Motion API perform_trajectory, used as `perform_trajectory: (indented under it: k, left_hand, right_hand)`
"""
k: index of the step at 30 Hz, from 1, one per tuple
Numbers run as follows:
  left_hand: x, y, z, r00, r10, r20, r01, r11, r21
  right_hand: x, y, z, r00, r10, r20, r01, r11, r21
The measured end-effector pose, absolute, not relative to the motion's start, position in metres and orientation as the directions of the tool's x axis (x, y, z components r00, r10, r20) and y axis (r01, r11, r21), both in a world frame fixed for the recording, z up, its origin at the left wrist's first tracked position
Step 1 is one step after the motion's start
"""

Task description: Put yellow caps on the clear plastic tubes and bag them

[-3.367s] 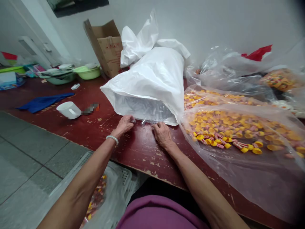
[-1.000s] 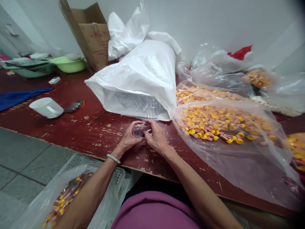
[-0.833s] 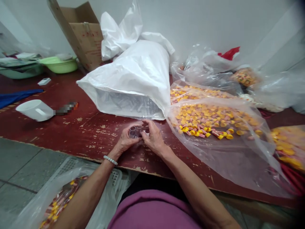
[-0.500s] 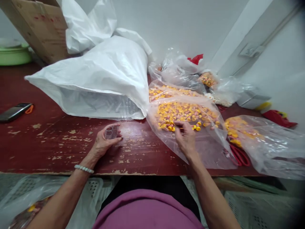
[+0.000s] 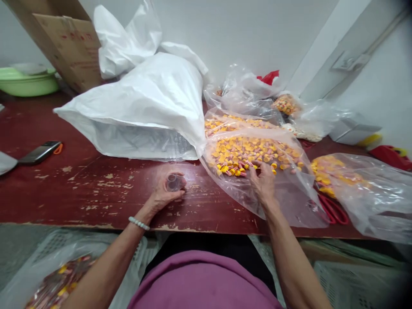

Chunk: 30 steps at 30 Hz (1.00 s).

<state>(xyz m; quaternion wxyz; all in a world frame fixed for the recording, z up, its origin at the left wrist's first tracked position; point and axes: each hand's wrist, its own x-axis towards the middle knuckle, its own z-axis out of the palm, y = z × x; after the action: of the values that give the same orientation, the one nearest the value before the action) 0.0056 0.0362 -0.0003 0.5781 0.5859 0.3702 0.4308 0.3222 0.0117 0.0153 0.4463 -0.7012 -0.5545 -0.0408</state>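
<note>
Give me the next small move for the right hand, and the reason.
I'd pinch one of the yellow-ended pieces with the right hand and lift it gently. Its fingers are at the pile's near edge on the clear bag, though whether they grip one is unclear. The left hand holds clear tubes, open rims up.

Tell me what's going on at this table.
The left hand holds a few small clear tubes above the red table. The right hand is at the yellow-capped pieces at the mouth of a clear bag; whether it grips one is unclear. A white sack lies open, with more clear pieces inside.
</note>
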Motion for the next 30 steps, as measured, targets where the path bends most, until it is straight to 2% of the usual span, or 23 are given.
perform_trajectory:
  k: [2,4,7,11,17,20,24,28,30]
  left_hand:
    - [0.013,0.031,0.001,0.393,0.915,0.090,-0.025,-0.087,0.996]
    - [0.018,0.028,0.002,0.414,0.905,0.103,0.046,-0.133,0.990]
    - [0.021,0.023,0.002,0.446,0.887,0.118,0.177,-0.217,0.960]
    - [0.020,0.017,0.001,0.479,0.863,0.161,0.220,-0.295,0.930]
    - [0.021,0.008,0.000,0.442,0.885,0.145,0.233,-0.270,0.934]
    - [0.022,0.008,0.000,0.441,0.884,0.153,0.254,-0.286,0.924]
    - [0.023,0.007,0.000,0.452,0.872,0.187,0.248,-0.325,0.913]
    - [0.024,0.006,0.001,0.378,0.920,0.100,0.190,-0.183,0.965]
    - [0.025,0.005,0.000,0.341,0.939,0.051,0.135,-0.102,0.986]
  right_hand:
    - [0.290,-0.002,0.038,0.268,0.764,0.586,0.749,0.217,-0.626]
    - [0.254,-0.014,0.055,0.052,0.790,0.611,0.666,0.429,-0.611]
    - [0.209,-0.022,0.059,-0.165,0.763,0.625,0.592,0.584,-0.556]
    - [0.189,-0.018,0.045,-0.287,0.757,0.586,0.601,0.619,-0.506]
    - [0.195,-0.018,0.044,-0.231,0.772,0.592,0.569,0.601,-0.562]
    - [0.195,-0.020,0.037,-0.256,0.765,0.591,0.642,0.591,-0.488]
    - [0.189,-0.024,0.028,-0.316,0.797,0.514,0.740,0.546,-0.392]
    - [0.195,-0.025,0.040,-0.326,0.759,0.564,0.730,0.581,-0.360]
    - [0.214,-0.019,0.046,-0.195,0.738,0.646,0.742,0.542,-0.396]
